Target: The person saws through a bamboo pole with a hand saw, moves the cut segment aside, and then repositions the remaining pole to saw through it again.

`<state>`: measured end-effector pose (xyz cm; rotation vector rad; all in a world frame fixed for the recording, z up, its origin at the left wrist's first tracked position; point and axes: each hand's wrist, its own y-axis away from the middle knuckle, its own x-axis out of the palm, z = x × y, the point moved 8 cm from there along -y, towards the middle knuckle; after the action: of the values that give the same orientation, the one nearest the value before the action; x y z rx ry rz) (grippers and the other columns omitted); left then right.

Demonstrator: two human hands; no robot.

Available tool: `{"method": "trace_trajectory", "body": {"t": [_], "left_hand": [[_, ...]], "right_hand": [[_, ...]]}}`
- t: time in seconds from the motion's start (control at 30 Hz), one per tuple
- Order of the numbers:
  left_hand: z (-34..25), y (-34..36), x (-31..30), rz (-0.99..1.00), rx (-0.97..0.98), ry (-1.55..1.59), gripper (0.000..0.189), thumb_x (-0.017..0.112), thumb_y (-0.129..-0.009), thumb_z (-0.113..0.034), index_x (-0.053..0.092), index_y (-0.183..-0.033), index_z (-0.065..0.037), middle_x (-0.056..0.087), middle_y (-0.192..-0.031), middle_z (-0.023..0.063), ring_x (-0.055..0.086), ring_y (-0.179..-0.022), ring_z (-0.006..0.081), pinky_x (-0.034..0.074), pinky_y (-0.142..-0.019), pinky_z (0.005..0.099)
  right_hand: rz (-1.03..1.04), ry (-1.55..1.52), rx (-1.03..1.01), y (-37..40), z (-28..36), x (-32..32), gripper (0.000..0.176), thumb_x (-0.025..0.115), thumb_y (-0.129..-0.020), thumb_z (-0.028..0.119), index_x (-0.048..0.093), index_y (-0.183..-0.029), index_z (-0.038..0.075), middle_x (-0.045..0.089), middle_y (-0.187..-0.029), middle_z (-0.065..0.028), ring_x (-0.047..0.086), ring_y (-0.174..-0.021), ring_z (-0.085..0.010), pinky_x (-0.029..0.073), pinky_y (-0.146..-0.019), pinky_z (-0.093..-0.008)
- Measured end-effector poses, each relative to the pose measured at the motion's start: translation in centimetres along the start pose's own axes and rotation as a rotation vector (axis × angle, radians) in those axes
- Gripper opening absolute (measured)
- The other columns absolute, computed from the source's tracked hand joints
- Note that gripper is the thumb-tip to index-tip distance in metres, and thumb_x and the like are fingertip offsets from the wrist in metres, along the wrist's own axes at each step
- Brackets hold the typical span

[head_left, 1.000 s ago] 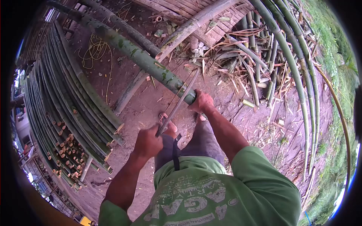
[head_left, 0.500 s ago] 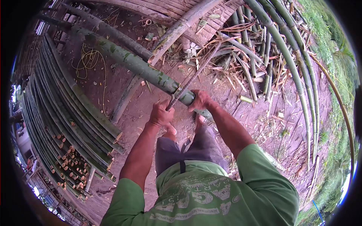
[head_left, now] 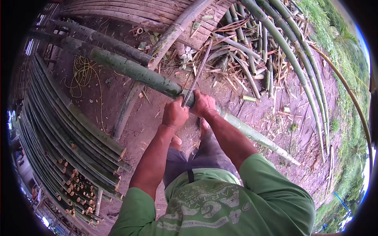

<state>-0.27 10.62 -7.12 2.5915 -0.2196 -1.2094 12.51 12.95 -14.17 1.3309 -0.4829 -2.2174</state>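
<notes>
Your left grip [head_left: 174, 114] is closed tight around the handle of a long blade [head_left: 198, 70], which slants up across the green bamboo pole [head_left: 130, 70]. Your right grip [head_left: 202, 104] clasps that pole just beside it, above the dirt ground [head_left: 149, 118].

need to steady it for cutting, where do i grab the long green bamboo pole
Grip the long green bamboo pole beside the thin dark blade, coming from above like the right hand does: the round stem lies slanted and a hand closes around it there.
</notes>
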Motion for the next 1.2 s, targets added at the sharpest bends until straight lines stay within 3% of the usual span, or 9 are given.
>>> {"method": "trace_trajectory", "body": {"t": [0.1,0.27,0.37,0.5,0.77,0.93,1.03,1.1,1.2], "left_hand": [[-0.9,4.7,-3.1,-0.03,-0.056,0.008,0.007,0.06,-0.074,-0.004,0.054,-0.076,-0.001,0.06,-0.068,0.024,0.061,-0.069,0.0458,0.048,-0.061,0.0523],[-1.4,18.1,-11.0,0.063,-0.175,-0.037,0.008,0.057,-0.072,-0.003,0.05,-0.073,0.0,0.054,-0.06,0.0228,0.059,-0.062,0.0448,0.045,-0.054,0.0493],[-2.1,20.9,-12.3,0.03,-0.193,-0.066,0.009,0.057,-0.071,-0.002,0.048,-0.072,0.0,0.052,-0.057,0.022,0.058,-0.059,0.0445,0.043,-0.051,0.0493],[-2.8,20.7,-12.4,-0.022,-0.183,-0.038,0.011,0.057,-0.071,-0.002,0.046,-0.07,-0.001,0.05,-0.056,0.022,0.057,-0.057,0.0438,0.042,-0.051,0.0497],[-3.2,19.7,-12.0,0.112,-0.236,-0.08,0.016,0.066,-0.071,-0.004,0.051,-0.076,-0.001,0.06,-0.068,0.0242,0.062,-0.067,0.0445,0.049,-0.058,0.0508],[-1.2,7.7,-4.5,-0.003,-0.097,-0.038,0.015,0.062,-0.072,-0.009,0.056,-0.081,0.001,0.061,-0.071,0.0255,0.062,-0.067,0.0448,0.049,-0.06,0.052],[0.8,7.6,-4.3,-0.071,-0.01,0.077,0.016,0.063,-0.071,-0.01,0.056,-0.082,0.001,0.062,-0.071,0.024,0.062,-0.067,0.0444,0.05,-0.061,0.0514],[6.1,8.3,-2.1,-0.049,-0.074,0.213,0.017,0.063,-0.071,-0.01,0.057,-0.082,0.0,0.062,-0.071,0.0233,0.062,-0.069,0.0439,0.05,-0.062,0.0507],[6.3,7.6,-2.4,-0.06,-0.032,0.178,0.018,0.066,-0.071,-0.011,0.056,-0.083,-0.001,0.062,-0.071,0.0224,0.063,-0.07,0.0431,0.05,-0.062,0.0499]], "right_hand": [[0.01,0.014,0.054,0.6,0.3,-0.2,0.042,0.068,-0.07,0.021,0.055,-0.108,0.011,0.064,-0.103,-0.017,0.064,-0.101,-0.036,0.05,-0.085,-0.0457],[0.031,0.006,0.057,0.8,0.4,-0.6,0.043,0.067,-0.071,0.021,0.054,-0.11,0.01,0.064,-0.107,-0.0177,0.063,-0.102,-0.0371,0.05,-0.086,-0.0458],[-0.006,0.016,0.028,0.7,0.3,-0.3,0.043,0.067,-0.071,0.021,0.054,-0.111,0.01,0.064,-0.108,-0.0179,0.063,-0.102,-0.0373,0.05,-0.086,-0.046],[0.054,0.004,0.041,0.3,0.1,-0.3,0.046,0.068,-0.07,0.021,0.054,-0.112,0.01,0.065,-0.106,-0.0178,0.064,-0.101,-0.0367,0.05,-0.086,-0.0453],[0.097,-0.001,0.071,-0.3,-0.1,0.5,0.055,0.073,-0.063,0.026,0.056,-0.114,0.013,0.067,-0.103,-0.0164,0.065,-0.099,-0.0356,0.051,-0.085,-0.0436],[0.046,0.035,0.062,-0.3,0.1,-0.9,0.055,0.073,-0.065,0.028,0.055,-0.114,0.012,0.067,-0.105,-0.017,0.064,-0.101,-0.0377,0.051,-0.088,-0.0441],[0.168,0.062,0.081,-0.9,0.1,-0.9,0.072,0.076,-0.058,0.031,0.054,-0.123,0.014,0.069,-0.101,-0.0178,0.066,-0.097,-0.037,0.052,-0.087,-0.0426],[0.174,0.05,0.055,-1.4,-0.1,-0.5,0.071,0.077,-0.057,0.032,0.056,-0.122,0.015,0.069,-0.101,-0.016,0.066,-0.097,-0.0356,0.052,-0.086,-0.0419],[0.151,0.046,0.032,-1.9,-0.4,-0.5,0.067,0.079,-0.056,0.035,0.058,-0.116,0.014,0.069,-0.098,-0.014,0.066,-0.094,-0.034,0.052,-0.084,-0.0421]]}}
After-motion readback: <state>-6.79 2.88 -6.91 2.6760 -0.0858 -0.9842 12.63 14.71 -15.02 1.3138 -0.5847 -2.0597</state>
